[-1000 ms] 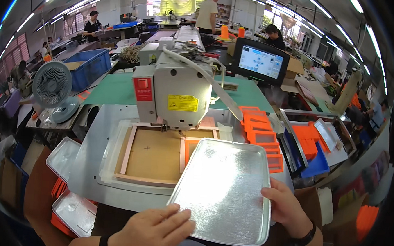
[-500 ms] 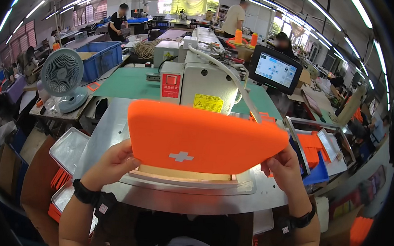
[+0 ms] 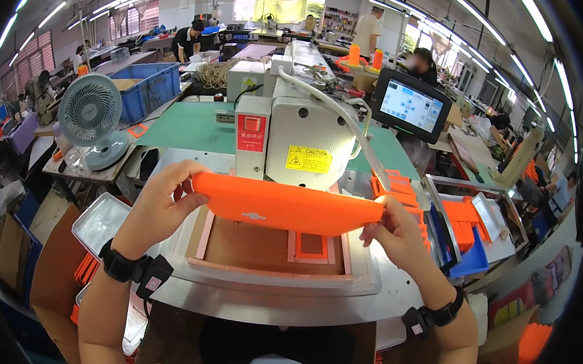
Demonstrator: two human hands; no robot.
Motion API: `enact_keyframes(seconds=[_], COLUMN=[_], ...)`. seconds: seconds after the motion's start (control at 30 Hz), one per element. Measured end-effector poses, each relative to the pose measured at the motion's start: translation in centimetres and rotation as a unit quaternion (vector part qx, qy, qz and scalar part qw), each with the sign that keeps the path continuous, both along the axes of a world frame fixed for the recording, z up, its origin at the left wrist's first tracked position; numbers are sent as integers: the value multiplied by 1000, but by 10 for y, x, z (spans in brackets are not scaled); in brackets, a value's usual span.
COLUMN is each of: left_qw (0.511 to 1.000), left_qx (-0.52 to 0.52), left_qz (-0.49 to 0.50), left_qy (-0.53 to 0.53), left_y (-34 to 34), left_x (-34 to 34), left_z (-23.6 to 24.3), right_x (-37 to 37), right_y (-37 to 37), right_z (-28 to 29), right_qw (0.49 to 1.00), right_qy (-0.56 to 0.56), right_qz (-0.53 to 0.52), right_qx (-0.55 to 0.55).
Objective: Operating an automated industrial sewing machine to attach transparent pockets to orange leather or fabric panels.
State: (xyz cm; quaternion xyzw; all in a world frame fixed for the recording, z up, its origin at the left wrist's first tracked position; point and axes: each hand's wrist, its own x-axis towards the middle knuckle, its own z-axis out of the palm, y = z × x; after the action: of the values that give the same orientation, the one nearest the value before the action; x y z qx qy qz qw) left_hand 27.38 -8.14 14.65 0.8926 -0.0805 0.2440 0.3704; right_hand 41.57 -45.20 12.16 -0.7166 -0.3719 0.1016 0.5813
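Between my two hands I hold a bright orange panel (image 3: 290, 205) with rounded corners and a small light cross, tilted so that it shows as a narrow band. My left hand (image 3: 158, 207) pinches its left end, thumb below and fingers behind. At the right end, my right hand (image 3: 400, 235) grips the corner between thumb and fingers. Under the panel lies a shallow frame with a brown bed (image 3: 254, 246) and pinkish edges. An orange-bordered rectangle (image 3: 311, 246) sits inside it, towards the right. The panel hides the frame's far part.
A big sewing machine head (image 3: 301, 139) stands just beyond the panel, with a red switch box (image 3: 252, 133). A screen (image 3: 411, 104) is at its right. Orange pieces (image 3: 401, 189) lie on the right. A fan (image 3: 90, 113) and blue crate (image 3: 147, 90) stand left. Other people work farther back.
Both hands have raised and tipped the panel, so its face looks much narrower. The frame's brown bed and orange-bordered rectangle now show below it. My right hand has moved inward to the left.
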Motion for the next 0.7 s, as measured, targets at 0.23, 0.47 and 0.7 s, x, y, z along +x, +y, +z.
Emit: enact_keyframes(seconds=[0.23, 0.47, 0.7], left_qw=[997, 984, 966], left_qx=[63, 169, 252], left_qz=[3, -11, -37], left_qy=[-46, 53, 52], left_y=[-2, -15, -14], left_x=[-4, -33, -33], left_z=[-33, -60, -68], right_x=[12, -1, -9], right_y=[1, -11, -8], right_z=[-24, -46, -52], right_qw=[970, 870, 845], right_qy=[-223, -456, -480], right_qz=[-56, 7, 52], right_qx=[-83, -184, -228])
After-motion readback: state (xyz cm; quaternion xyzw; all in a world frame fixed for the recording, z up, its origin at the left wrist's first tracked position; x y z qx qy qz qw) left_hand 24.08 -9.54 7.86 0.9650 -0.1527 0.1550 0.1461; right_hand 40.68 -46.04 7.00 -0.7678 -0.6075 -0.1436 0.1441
